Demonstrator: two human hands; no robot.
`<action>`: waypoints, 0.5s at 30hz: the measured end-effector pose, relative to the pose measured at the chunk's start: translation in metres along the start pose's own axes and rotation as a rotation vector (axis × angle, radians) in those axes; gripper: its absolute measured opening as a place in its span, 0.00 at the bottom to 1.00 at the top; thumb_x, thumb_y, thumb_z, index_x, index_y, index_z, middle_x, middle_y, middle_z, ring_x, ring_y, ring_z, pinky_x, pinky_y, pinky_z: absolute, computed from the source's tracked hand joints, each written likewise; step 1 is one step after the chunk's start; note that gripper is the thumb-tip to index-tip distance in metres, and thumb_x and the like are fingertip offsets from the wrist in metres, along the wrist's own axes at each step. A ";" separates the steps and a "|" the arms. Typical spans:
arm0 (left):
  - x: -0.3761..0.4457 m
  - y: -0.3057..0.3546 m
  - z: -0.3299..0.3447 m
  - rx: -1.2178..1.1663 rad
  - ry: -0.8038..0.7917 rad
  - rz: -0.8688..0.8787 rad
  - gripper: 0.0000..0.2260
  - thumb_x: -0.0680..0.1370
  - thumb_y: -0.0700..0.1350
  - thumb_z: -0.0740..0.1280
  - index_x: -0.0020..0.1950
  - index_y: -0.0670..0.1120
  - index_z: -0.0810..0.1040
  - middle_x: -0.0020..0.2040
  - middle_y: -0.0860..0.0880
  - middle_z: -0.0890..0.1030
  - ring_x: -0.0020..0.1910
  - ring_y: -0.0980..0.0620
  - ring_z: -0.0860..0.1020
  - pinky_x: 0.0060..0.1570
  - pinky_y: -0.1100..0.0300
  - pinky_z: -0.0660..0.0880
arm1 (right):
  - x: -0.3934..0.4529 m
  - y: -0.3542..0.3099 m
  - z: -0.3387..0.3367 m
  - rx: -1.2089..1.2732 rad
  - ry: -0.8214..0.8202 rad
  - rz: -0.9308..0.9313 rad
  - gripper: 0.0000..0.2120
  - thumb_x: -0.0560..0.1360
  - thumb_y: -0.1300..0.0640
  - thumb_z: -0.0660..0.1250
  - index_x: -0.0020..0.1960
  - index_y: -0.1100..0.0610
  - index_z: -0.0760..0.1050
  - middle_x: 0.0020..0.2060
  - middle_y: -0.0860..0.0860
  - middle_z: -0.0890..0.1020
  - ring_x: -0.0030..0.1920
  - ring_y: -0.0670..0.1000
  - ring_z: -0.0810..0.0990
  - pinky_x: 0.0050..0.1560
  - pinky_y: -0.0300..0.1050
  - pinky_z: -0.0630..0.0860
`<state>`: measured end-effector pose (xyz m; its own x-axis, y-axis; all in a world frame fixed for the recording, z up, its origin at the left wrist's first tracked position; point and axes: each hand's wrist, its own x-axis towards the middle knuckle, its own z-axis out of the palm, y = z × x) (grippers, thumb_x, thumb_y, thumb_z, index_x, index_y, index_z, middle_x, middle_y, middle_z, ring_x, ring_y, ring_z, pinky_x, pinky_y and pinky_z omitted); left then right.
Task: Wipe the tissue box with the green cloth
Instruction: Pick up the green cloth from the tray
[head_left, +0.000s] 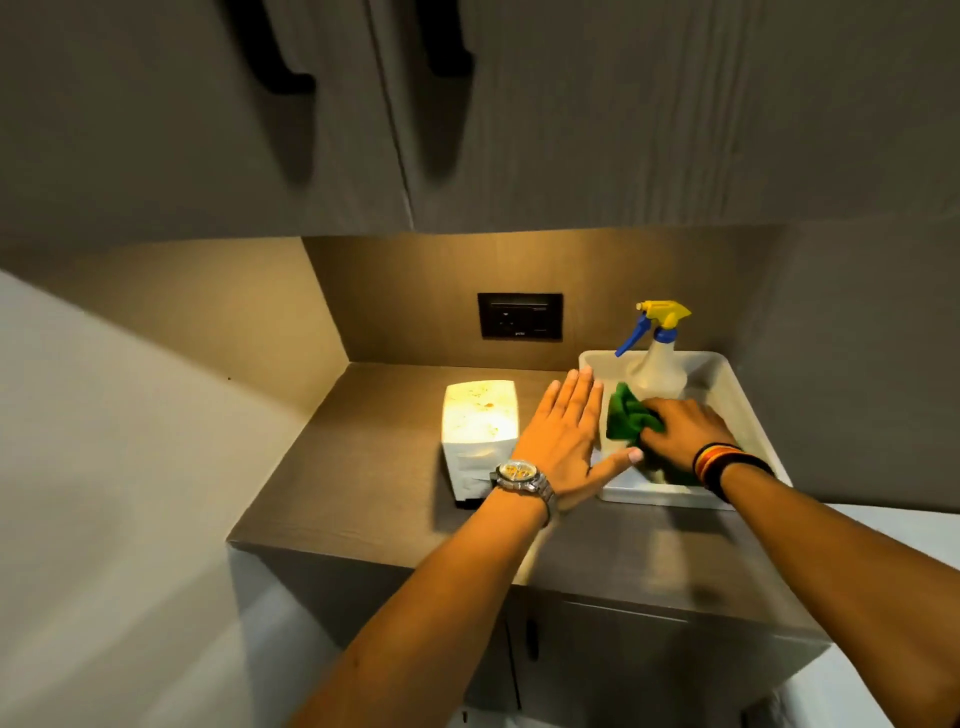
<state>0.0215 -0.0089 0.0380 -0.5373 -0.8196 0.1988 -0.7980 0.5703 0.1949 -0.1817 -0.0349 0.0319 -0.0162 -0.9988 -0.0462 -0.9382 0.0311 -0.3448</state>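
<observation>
The tissue box (479, 427) is pale with a brightly lit, speckled top and stands on the brown counter, left of a white tray (737, 395). Inside the tray lies the bunched green cloth (626, 418), and my right hand (680, 428) is closed over it. My left hand (563, 434), with a watch on its wrist, hovers flat with fingers spread between the tissue box and the tray's left wall. It holds nothing; its thumb reaches toward the tray's rim.
A spray bottle (657, 366) with a yellow and blue trigger stands at the back of the tray. A black wall socket (519, 316) sits on the back panel. Upper cabinets with black handles (270, 57) hang overhead. The counter's front edge (374, 558) runs below my forearms.
</observation>
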 end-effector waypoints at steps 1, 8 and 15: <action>-0.004 -0.007 -0.012 0.021 0.033 0.009 0.42 0.80 0.69 0.51 0.82 0.41 0.43 0.82 0.42 0.40 0.81 0.46 0.39 0.79 0.50 0.36 | -0.001 -0.012 -0.004 0.030 0.041 -0.025 0.15 0.73 0.49 0.63 0.59 0.48 0.77 0.52 0.58 0.83 0.49 0.62 0.81 0.51 0.56 0.80; -0.043 -0.080 -0.067 0.052 0.224 -0.086 0.46 0.77 0.74 0.46 0.83 0.41 0.46 0.83 0.41 0.43 0.82 0.44 0.41 0.79 0.46 0.40 | -0.008 -0.117 -0.037 0.273 0.255 -0.173 0.14 0.73 0.51 0.64 0.57 0.48 0.77 0.47 0.55 0.85 0.46 0.59 0.81 0.46 0.52 0.80; -0.101 -0.150 -0.046 0.047 0.081 -0.298 0.55 0.70 0.80 0.49 0.82 0.41 0.38 0.82 0.42 0.37 0.80 0.46 0.35 0.77 0.50 0.32 | -0.015 -0.199 -0.014 0.208 0.111 -0.247 0.20 0.69 0.46 0.64 0.59 0.49 0.79 0.51 0.54 0.85 0.51 0.58 0.83 0.55 0.57 0.80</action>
<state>0.2078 -0.0096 0.0325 -0.2560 -0.9423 0.2156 -0.9297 0.3011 0.2120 0.0001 -0.0267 0.1142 0.1546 -0.9748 0.1607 -0.8280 -0.2165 -0.5173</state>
